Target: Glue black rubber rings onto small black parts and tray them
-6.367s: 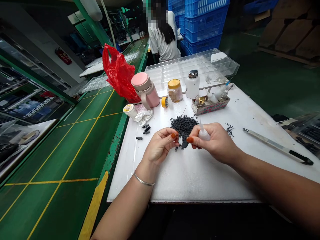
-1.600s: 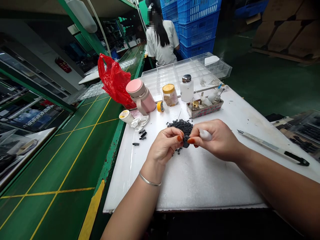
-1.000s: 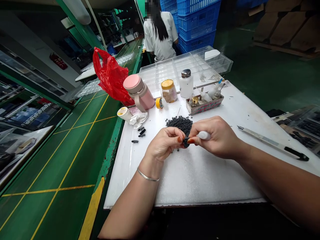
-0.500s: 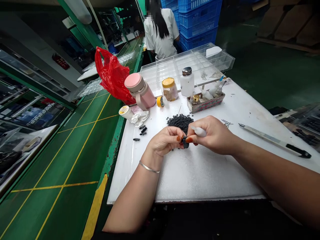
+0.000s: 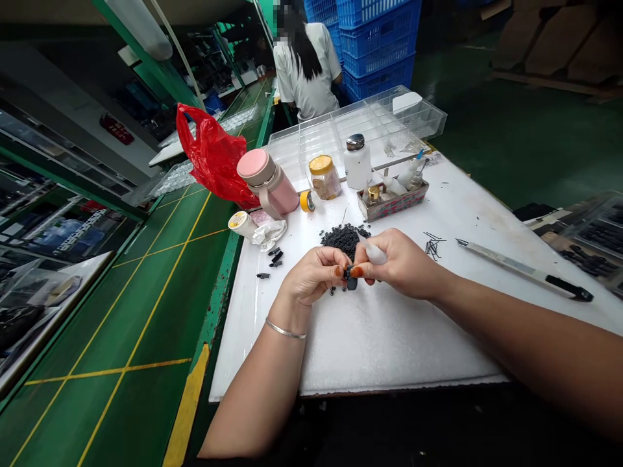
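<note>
My left hand [image 5: 307, 277] is closed, pinching a small black part [image 5: 351, 283] between thumb and fingertips. Against it from the other side rest the thumb and fingertips of my right hand [image 5: 406, 267]; whether they grip it too I cannot tell. A small white squeeze bottle [image 5: 374, 253] with a narrow tip is held in my right hand, the tip pointing up and left. Just behind the hands lies a pile of small black rings [image 5: 342, 237], a few of them loose near my fingers. The black part is half hidden by fingertips.
Several black pieces [image 5: 275, 254] lie left; thin black pins [image 5: 432, 245] and a pen-shaped cutter [image 5: 520, 267] lie right. Behind stand a pink mug [image 5: 280, 188], yellow-lidded jar [image 5: 325, 178], white dispenser bottle [image 5: 357, 165] and small tray [image 5: 396, 205]. A green conveyor [image 5: 160, 292] runs left.
The whole scene has shifted slightly left in view. Both hands stay together at the black part, which now shows a little more below the fingertips.
</note>
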Tool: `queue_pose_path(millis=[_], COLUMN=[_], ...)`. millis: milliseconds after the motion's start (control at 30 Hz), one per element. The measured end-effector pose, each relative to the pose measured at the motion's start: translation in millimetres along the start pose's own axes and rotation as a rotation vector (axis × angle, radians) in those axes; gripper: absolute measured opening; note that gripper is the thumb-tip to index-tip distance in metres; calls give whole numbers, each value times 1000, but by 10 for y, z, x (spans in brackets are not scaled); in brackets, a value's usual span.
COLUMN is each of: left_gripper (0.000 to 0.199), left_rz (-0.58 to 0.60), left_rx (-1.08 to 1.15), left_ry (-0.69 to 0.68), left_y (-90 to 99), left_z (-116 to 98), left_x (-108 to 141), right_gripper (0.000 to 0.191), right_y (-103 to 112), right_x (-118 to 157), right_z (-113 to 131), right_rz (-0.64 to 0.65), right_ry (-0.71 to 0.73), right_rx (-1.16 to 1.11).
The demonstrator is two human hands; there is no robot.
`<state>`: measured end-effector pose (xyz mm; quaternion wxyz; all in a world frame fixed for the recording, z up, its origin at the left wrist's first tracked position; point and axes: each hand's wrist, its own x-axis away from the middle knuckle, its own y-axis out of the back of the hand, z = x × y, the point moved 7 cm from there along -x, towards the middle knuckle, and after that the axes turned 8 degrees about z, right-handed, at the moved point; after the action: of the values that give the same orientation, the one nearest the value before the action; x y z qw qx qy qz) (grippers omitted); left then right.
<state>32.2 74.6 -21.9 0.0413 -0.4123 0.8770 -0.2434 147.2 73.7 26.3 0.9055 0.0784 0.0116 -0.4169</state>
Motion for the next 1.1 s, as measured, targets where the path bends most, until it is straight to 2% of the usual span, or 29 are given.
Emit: queue_pose_path(millis=[267,467,600,833,1100], left_gripper=[35,36,37,40,38], left_rz=[-92,-45,-58,-68,-124], left_rx=[58,81,110,115,104], left_ry=[-65,-65,-77,-68,-73], left_y=[60,1,-1,22,35], left_z=[-29,-28,-30,-3,-40], left_x=[-1,1,10,14,24], right_gripper=[30,23,19,21,27], right_y=[68,46,50,45,75], right_x=[22,43,51,79,120], right_z=[55,74,97,154,173], right_rz=[-90,-60,-49,-53,-113], right_ry=[39,74,80,132,98], right_rx=[71,49,39,80,193])
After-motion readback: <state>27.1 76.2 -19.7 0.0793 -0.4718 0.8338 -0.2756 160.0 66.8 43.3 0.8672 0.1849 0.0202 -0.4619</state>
